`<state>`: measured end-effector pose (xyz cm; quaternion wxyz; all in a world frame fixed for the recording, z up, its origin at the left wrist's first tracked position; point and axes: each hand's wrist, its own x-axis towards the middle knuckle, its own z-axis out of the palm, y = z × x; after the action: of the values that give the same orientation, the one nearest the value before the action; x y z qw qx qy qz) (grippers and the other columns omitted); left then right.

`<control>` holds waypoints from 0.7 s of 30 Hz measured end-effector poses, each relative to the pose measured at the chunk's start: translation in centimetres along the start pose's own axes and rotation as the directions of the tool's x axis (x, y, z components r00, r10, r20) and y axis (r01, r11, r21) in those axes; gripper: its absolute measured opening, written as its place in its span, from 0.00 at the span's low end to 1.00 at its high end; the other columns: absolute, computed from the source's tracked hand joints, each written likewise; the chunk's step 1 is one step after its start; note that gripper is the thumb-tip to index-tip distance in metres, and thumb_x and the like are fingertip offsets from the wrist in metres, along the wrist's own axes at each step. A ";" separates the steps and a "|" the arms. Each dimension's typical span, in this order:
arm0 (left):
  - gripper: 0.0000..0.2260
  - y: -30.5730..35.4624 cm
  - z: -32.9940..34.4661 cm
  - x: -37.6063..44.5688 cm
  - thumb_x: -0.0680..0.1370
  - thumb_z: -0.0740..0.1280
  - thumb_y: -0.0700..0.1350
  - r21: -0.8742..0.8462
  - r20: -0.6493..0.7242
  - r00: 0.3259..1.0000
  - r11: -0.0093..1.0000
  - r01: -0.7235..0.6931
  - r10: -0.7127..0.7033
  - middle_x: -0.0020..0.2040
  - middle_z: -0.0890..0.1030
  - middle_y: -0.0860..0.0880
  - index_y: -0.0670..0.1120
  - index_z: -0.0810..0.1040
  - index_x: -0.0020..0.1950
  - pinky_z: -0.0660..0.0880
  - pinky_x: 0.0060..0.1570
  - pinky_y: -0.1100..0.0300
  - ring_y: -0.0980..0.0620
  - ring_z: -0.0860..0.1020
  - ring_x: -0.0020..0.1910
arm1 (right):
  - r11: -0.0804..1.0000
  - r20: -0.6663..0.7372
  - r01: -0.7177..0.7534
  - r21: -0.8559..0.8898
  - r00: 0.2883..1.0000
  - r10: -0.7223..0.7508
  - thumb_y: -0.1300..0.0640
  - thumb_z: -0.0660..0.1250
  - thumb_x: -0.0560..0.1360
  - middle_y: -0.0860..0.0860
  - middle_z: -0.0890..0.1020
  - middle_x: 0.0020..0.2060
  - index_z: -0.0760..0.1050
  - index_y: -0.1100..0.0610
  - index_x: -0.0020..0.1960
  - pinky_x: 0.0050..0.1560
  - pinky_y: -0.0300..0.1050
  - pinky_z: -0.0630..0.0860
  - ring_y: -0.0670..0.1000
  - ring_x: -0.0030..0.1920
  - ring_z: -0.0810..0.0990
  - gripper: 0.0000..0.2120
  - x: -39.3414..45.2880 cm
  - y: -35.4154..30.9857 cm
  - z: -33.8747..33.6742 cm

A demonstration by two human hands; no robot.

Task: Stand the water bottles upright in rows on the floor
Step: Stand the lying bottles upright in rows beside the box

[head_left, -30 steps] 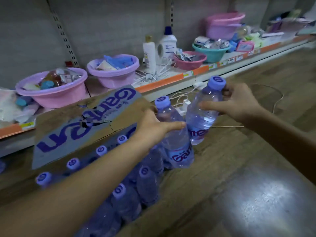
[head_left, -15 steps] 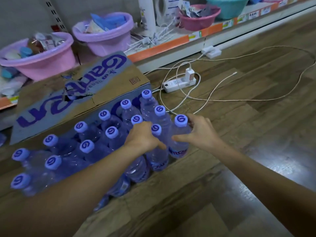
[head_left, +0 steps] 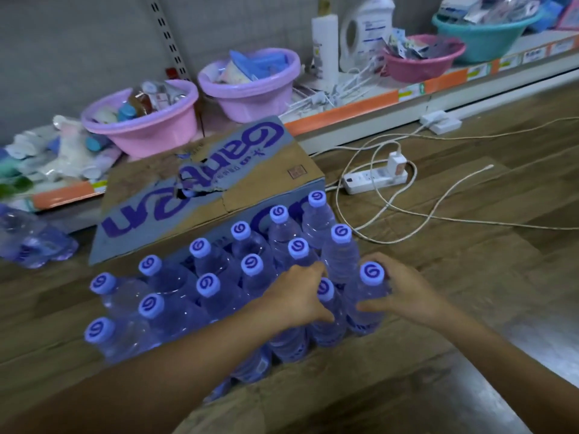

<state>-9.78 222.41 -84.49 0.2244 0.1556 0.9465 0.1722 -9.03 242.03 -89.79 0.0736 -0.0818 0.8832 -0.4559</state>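
Note:
Several clear water bottles with purple caps [head_left: 206, 285] stand upright in rows on the wooden floor, in front of a cardboard case [head_left: 200, 186]. My left hand [head_left: 297, 297] grips a bottle [head_left: 326, 311] at the near right of the group, its cap showing beside my fingers. My right hand [head_left: 404, 289] holds the rightmost bottle [head_left: 366, 299] by its shoulder, just below the cap. Both bottles stand on the floor, side by side.
A power strip [head_left: 372, 180] with white cables [head_left: 438, 195] lies on the floor right of the case. A low shelf [head_left: 360, 108] behind holds pink, purple and teal basins. More wrapped bottles [head_left: 31, 239] lie at the far left.
Both hands brought two bottles down from the air and stood them at the right end of the rows. The view has tilted down toward the floor.

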 end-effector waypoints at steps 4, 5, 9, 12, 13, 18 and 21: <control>0.23 -0.6 -1.3 -0.1 0.67 0.73 0.51 -0.064 0.034 0.994 0.993 -0.098 0.100 0.52 0.75 0.46 0.45 0.69 0.56 0.74 0.47 0.54 0.45 0.75 0.52 | 0.997 0.031 -0.028 0.070 0.999 0.026 0.26 0.73 0.41 0.49 0.80 0.53 0.72 0.44 0.53 0.53 0.43 0.76 0.43 0.50 0.79 0.44 -0.2 -2.1 -0.9; 0.22 -0.9 -2.1 -0.6 0.68 0.72 0.52 -0.078 -0.002 0.986 0.983 -0.164 0.164 0.55 0.76 0.46 0.46 0.69 0.57 0.75 0.51 0.53 0.47 0.75 0.54 | 0.999 -0.016 -0.025 0.030 1.000 0.026 0.22 0.68 0.42 0.48 0.80 0.55 0.72 0.45 0.57 0.55 0.43 0.75 0.44 0.54 0.78 0.49 0.2 -2.8 -1.3; 0.15 -4.8 -7.9 -4.9 0.74 0.67 0.52 -0.068 -0.165 0.924 0.931 -0.360 0.345 0.57 0.79 0.50 0.47 0.73 0.57 0.72 0.56 0.60 0.55 0.75 0.56 | 0.994 -0.170 0.083 -0.075 0.981 -0.095 0.17 0.61 0.43 0.41 0.80 0.50 0.71 0.37 0.55 0.48 0.29 0.72 0.46 0.53 0.78 0.45 3.1 -10.0 -3.0; 0.13 -12.4 -12.7 -8.8 0.74 0.67 0.51 -0.048 -0.263 0.926 0.955 -0.293 0.271 0.52 0.81 0.51 0.47 0.75 0.55 0.72 0.53 0.64 0.59 0.77 0.51 | 0.981 -0.124 0.190 0.026 0.975 -0.186 0.19 0.63 0.43 0.30 0.80 0.47 0.73 0.31 0.45 0.45 0.22 0.71 0.37 0.50 0.79 0.34 7.0 -18.2 -0.7; 0.13 -15.8 -14.0 -10.2 0.73 0.68 0.51 -0.049 -0.300 0.928 0.969 -0.244 0.219 0.50 0.82 0.51 0.46 0.76 0.54 0.73 0.51 0.65 0.61 0.77 0.49 | 0.968 -0.107 0.244 0.054 0.966 -0.237 0.20 0.64 0.44 0.31 0.80 0.47 0.74 0.34 0.46 0.46 0.25 0.73 0.36 0.49 0.79 0.34 8.3 -20.7 1.1; 0.17 -34.3 -18.0 -15.9 0.67 0.65 0.56 -0.209 -0.429 0.869 0.963 0.171 -0.248 0.38 0.78 0.55 0.46 0.77 0.48 0.69 0.39 0.77 0.70 0.76 0.37 | 0.939 0.056 0.313 0.144 0.945 -0.324 0.46 0.73 0.64 0.42 0.80 0.47 0.76 0.46 0.48 0.44 0.35 0.76 0.46 0.50 0.80 0.14 13.7 -30.4 13.5; 0.10 -44.3 -19.3 -17.9 0.63 0.67 0.56 -0.399 -0.463 0.747 0.865 0.304 -0.477 0.34 0.76 0.54 0.54 0.73 0.39 0.71 0.41 0.60 0.54 0.76 0.36 | 0.945 0.156 0.312 0.101 0.933 -0.324 0.45 0.73 0.65 0.40 0.79 0.48 0.75 0.45 0.48 0.49 0.40 0.75 0.45 0.50 0.79 0.14 16.9 -33.5 20.3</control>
<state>-13.41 171.30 -79.16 -0.0035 -0.1400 0.9441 0.2986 -18.81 203.19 -75.00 0.0770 -0.2594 0.8311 -0.4859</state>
